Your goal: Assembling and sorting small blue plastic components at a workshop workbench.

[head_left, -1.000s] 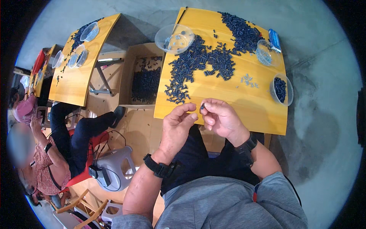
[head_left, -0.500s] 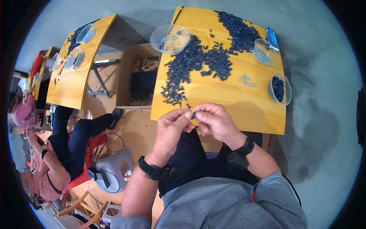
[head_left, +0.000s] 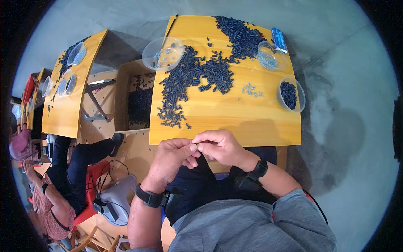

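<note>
Just past the near edge of the yellow table (head_left: 218, 126), my left hand (head_left: 171, 157) and my right hand (head_left: 221, 145) meet with their fingertips pinched together. Whatever lies between the tips is too small and too covered to make out. Short black tube-like pieces (head_left: 174, 90) form a loose heap on the table beyond my hands, the closest few near the left edge. To the right of the heap lie several small silvery pieces (head_left: 252, 90), which may be screws.
A clear tub with black pieces (head_left: 289, 95) stands at the right edge. Behind it are a clear tub of silvery pieces (head_left: 268, 59) and a blue packet (head_left: 278, 40). Another clear tub (head_left: 163, 53) sits back left. A cardboard box (head_left: 121, 98) is left; a co-worker (head_left: 56, 201) sits beyond.
My view has shifted, so the table and hands appear further left and lower. The fingertips stay together; the dark bit between them earlier is now hidden.
</note>
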A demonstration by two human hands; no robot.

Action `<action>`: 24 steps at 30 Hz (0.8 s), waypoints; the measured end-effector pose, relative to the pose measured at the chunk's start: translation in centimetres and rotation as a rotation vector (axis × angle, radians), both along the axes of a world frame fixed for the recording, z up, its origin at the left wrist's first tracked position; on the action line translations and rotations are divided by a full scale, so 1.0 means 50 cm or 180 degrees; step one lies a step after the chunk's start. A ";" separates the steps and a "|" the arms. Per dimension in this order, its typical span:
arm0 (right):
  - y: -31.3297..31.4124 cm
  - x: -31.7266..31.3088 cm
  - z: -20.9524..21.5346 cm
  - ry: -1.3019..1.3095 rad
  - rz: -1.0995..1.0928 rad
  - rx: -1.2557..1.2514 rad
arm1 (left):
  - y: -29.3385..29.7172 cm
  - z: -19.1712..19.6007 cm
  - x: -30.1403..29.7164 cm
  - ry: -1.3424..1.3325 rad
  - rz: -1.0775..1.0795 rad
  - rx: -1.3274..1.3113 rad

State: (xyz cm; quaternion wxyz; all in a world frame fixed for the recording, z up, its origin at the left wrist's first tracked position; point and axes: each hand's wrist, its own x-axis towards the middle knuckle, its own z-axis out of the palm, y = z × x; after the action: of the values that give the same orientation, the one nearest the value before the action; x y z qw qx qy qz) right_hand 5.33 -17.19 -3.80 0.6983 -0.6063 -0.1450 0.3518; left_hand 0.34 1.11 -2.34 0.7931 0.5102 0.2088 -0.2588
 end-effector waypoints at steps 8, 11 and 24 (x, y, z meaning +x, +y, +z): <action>-0.148 0.172 -0.079 -0.3008 -0.1095 -0.1635 | -0.007 0.002 -0.006 -0.0232 0.0179 0.0024; -0.178 0.202 -0.082 -0.3074 -0.1033 -0.2295 | -0.008 -0.004 -0.007 -0.0300 0.0170 0.0076; -0.183 0.236 -0.116 -0.3295 -0.0435 -0.2954 | -0.021 0.002 -0.001 -0.0294 -0.0016 0.0321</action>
State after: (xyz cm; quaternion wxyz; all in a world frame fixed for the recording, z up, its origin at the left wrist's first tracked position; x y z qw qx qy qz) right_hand 17.12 -26.32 -9.62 0.2289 -0.9394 -0.2553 -0.0015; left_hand 0.30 0.07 -2.22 0.7746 0.5614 0.1834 -0.2261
